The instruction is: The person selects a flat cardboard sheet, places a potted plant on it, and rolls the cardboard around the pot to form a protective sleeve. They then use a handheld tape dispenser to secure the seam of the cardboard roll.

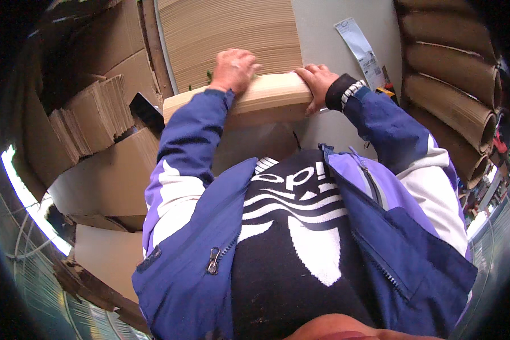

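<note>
Block of layered sheets (271, 92), right hand (319, 83) gripping end, left hand (233, 69) curled, grip unclear

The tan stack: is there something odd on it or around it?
A small green bit shows beside the left hand, odd against the tan stack; I cannot tell what it is. The white paper strip lies slanted on the grey surface.
</note>
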`<state>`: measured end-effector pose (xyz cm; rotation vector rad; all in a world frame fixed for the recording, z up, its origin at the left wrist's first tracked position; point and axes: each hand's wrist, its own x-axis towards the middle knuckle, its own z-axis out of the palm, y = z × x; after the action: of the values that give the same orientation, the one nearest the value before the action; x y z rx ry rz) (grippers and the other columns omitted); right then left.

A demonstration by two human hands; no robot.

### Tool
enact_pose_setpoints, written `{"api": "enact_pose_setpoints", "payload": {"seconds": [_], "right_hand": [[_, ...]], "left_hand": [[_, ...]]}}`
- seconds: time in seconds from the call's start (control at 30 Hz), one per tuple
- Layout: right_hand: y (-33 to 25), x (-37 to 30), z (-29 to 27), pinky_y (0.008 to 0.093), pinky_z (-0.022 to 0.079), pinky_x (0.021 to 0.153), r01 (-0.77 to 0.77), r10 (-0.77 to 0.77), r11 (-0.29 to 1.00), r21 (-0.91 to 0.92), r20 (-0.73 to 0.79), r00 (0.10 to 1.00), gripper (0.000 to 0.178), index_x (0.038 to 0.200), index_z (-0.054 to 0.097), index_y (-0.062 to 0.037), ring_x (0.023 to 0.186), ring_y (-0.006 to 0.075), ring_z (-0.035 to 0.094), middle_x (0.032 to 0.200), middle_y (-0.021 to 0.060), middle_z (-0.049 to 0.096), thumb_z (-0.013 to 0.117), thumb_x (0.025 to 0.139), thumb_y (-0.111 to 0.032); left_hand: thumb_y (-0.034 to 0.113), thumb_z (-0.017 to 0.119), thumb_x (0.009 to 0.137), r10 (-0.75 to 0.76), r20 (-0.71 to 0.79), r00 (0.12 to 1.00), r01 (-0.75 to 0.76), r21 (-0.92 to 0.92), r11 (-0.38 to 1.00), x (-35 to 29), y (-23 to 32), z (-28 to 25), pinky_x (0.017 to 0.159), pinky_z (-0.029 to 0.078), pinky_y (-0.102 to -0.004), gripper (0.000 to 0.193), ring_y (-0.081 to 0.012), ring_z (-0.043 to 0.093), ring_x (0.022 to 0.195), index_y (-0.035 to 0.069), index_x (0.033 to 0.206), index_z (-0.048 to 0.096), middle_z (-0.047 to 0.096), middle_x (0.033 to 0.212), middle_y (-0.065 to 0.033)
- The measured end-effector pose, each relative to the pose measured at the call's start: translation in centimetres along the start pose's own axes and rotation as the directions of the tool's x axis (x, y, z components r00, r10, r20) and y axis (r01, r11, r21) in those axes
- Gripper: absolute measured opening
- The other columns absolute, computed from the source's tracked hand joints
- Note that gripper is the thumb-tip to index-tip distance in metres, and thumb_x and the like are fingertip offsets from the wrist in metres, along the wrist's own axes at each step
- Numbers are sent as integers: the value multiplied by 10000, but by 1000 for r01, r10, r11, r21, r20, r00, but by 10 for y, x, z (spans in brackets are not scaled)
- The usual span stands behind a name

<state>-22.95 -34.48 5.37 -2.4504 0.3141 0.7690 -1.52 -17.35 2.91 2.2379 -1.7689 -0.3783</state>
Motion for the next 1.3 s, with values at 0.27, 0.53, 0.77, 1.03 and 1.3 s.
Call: {"api": "enact_pose_setpoints", "payload": {"seconds": [0.27, 0.53, 0.77, 1.03, 1.3], "right_hand": [[9, -3, 3, 508, 411, 1054, 3, 6, 998, 61, -155, 988, 1179, 1455, 371, -88, 1297, 368, 448, 1422, 152, 453, 904, 490, -507], [-29, -28, 75, 541, 386, 922, -119, -69, 968, -220, -695, 716, 719, 1404, 439, -240, 1327, 318, 375, 1461, 23, 409, 664, 724, -304], [-28, -24, 54, 508, 461, 955, -123, -12, 972, -198, -569, 823, 980, 1459, 356, -198, 1356, 344, 353, 1479, 65, 375, 814, 594, -239], [-34, -16, 13, 512, 495, 973, -173, 115, 973, -151, -333, 936, 1102, 1468, 335, -189, 1375, 345, 347, 1482, 71, 374, 896, 532, -344], [-19, 4, -11, 471, 449, 1059, -117, 84, 986, -121, -250, 965, 1145, 1467, 336, -180, 1365, 353, 362, 1458, 104, 400, 915, 494, -348]], "left_hand": [[518, 795, 680, 201, 183, 962, -183, -110, 977, -9, 77, 16, 1069, 411, -415, 915, -302, 480, 1312, 115, 1428, 457, 496, 1440, -97], [576, 724, 754, 77, 303, 950, 9, -274, 962, -7, 45, 14, 1044, 426, -399, 839, -349, 524, 1251, 65, 1379, 493, 546, 1369, -176], [636, 399, 959, -278, 727, 627, 553, -165, 817, -15, -45, 8, 1003, 432, -365, 668, -321, 592, 1172, 89, 1256, 643, 651, 1242, -163], [700, 380, 932, -388, 759, 522, 595, 2, 804, -4, -81, 15, 1011, 422, -400, 750, -325, 611, 1145, 77, 1240, 660, 665, 1199, -190], [550, 482, 940, -207, 666, 717, 297, -23, 955, 22, -85, 11, 954, 457, -418, 566, -343, 618, 1091, 46, 1101, 682, 661, 1153, -198]]}}
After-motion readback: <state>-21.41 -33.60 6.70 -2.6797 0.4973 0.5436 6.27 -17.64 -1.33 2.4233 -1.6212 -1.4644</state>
